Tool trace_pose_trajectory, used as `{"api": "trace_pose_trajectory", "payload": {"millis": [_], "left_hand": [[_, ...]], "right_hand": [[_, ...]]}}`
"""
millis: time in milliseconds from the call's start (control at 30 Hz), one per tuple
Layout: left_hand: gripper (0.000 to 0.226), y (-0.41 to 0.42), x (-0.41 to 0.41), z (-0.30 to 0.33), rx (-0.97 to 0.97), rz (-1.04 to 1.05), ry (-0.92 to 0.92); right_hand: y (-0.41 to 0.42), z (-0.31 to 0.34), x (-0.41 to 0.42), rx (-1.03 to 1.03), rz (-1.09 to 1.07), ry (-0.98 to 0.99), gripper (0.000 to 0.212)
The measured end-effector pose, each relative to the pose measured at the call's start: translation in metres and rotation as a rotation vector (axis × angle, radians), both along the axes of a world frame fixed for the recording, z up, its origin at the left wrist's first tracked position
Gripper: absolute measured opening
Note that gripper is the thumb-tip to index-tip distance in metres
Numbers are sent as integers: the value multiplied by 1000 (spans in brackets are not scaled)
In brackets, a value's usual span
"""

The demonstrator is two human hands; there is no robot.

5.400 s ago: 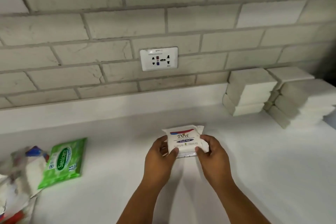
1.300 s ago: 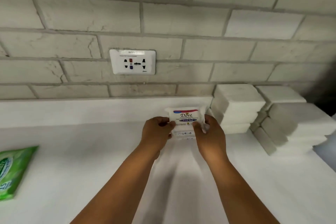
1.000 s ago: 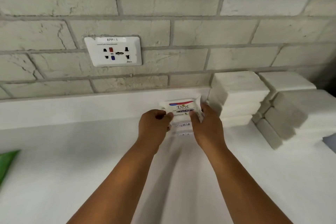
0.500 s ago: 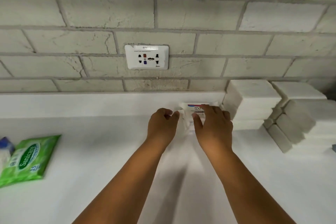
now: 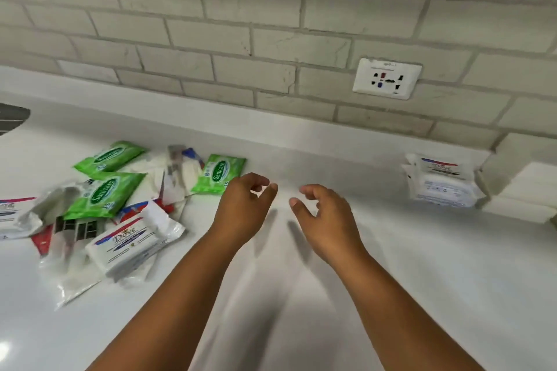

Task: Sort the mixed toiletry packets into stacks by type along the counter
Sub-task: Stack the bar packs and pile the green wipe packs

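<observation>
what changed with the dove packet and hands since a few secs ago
Both hands let go of the Dove packet, now stacked by the white blocks. The left hand and right hand drew back empty toward the mixed pile. The blocks stayed put.

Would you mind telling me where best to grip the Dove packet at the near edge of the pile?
Probably across the short width of the Dove packet, thumb on one long edge and fingers on the other, coming from above with the left hand. It lies flat, label up, on top of the pile, its long edges exposed.
</observation>
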State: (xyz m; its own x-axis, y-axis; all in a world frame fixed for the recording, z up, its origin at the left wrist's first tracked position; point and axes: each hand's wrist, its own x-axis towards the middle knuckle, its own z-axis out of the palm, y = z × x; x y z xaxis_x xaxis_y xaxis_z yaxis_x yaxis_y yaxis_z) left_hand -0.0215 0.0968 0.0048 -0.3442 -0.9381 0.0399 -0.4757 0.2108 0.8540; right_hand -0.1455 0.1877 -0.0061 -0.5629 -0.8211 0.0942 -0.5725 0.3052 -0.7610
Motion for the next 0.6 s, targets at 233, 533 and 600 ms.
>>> {"api": "trace_pose_trajectory", "payload": {"millis": [233,533,600], "left_hand": [[34,-25,139,-11,-129,54,-249],[106,-58,242,-32,-141,-14,-811],[107,-63,247,-36,-128,-61,-810]], "right_hand": [[-35,-7,109,60,190,-125,36],[-89,-24,194,204,220,-142,48],[-97,-26,202,237,212,-150,42]]}}
